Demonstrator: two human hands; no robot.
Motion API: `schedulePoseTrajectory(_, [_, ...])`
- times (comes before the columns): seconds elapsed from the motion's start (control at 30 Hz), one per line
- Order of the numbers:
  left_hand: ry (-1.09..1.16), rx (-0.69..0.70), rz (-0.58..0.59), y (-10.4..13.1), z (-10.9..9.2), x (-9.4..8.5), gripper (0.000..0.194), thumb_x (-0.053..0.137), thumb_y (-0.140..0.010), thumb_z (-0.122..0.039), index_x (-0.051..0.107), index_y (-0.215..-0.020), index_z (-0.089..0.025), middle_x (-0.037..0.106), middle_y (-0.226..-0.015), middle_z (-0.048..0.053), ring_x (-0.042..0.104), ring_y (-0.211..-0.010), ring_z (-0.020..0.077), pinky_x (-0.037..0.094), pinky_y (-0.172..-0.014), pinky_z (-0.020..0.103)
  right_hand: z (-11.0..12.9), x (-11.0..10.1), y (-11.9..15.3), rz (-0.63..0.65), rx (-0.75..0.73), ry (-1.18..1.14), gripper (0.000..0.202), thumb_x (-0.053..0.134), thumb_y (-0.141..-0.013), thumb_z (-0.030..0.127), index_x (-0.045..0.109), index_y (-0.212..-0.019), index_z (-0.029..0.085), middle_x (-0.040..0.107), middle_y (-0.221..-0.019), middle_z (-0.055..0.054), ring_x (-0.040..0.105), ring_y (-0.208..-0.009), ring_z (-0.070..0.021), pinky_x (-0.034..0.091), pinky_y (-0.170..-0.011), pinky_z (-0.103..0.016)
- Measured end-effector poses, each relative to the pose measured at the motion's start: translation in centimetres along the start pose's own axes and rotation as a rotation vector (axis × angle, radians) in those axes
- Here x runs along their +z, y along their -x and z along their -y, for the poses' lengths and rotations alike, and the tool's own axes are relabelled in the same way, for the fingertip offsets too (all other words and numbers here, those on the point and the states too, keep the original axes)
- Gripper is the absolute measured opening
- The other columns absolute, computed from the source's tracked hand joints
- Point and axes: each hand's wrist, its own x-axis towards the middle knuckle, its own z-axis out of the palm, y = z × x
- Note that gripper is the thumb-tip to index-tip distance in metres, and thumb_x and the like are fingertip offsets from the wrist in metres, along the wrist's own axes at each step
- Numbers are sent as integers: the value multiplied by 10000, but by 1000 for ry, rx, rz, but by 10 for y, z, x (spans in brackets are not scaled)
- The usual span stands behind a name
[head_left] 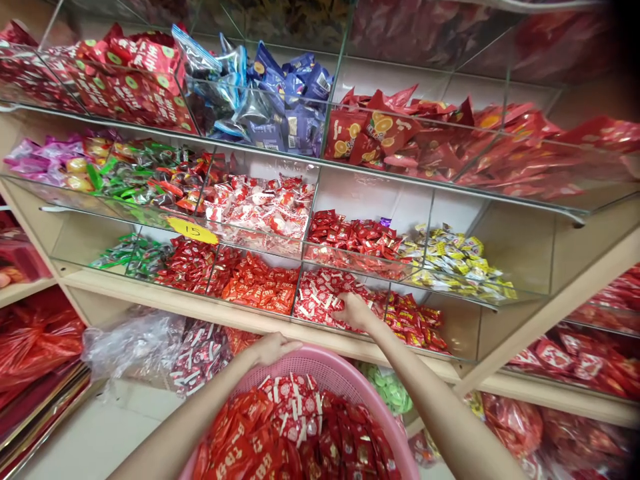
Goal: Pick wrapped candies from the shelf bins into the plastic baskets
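My left hand (273,348) grips the far rim of a pink plastic basket (345,367). Inside the basket lie orange-red packets (245,433), red-and-white patterned packets (295,407) and dark red packets (355,440). My right hand (354,312) reaches into a bottom-shelf compartment of red-and-white patterned candies (320,293). Its fingers are bent together at the candies; what they hold, if anything, is too small to make out.
Clear dividers split the shelves. A yellow tag (193,231) marked 15 hangs at the left. Orange candies (260,287) and red-yellow candies (413,320) flank the compartment. Below the wooden shelf edge (170,300) sit plastic bags (135,343) and green candies (387,389).
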Motion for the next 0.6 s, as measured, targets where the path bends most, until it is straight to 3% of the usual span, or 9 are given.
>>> schedulePoseTrajectory(0.2, [-21, -14, -12, 0, 0, 0, 525, 381, -705, -644, 493, -544, -157, 296, -485, -57, 268, -510, 89, 256, -497, 207, 1, -25, 18, -99, -74, -36, 183, 603, -682, 312, 562, -678, 134, 484, -540, 12, 403, -536, -102, 262, -513, -221])
schedulePoseTrajectory(0.33, [-5, 6, 4, -2, 2, 1, 525, 380, -721, -628, 548, -595, -146, 341, -494, -51, 295, -509, 90, 273, -504, 206, 21, -27, 40, -153, -267, -85, 191, 566, -714, 323, 566, -709, 132, 531, -647, -10, 435, -594, -112, 308, -554, -221])
schedulePoseTrajectory(0.47, [-7, 55, 28, -3, 3, 0, 530, 357, -747, -600, 594, -669, -133, 417, -534, -34, 309, -517, 92, 289, -518, 209, 53, -2, 59, 109, -525, -136, 132, 598, -701, 267, 588, -749, 145, 585, -751, -22, 502, -653, -126, 375, -592, -217])
schedulePoseTrajectory(0.6, [7, 63, 17, -4, 4, 1, 533, 356, -738, -601, 583, -616, -134, 405, -515, -33, 282, -519, 90, 283, -508, 208, 79, 36, 65, 332, -596, 48, 296, 652, -657, 219, 601, -930, 118, 623, -913, -85, 564, -797, -186, 432, -696, -258])
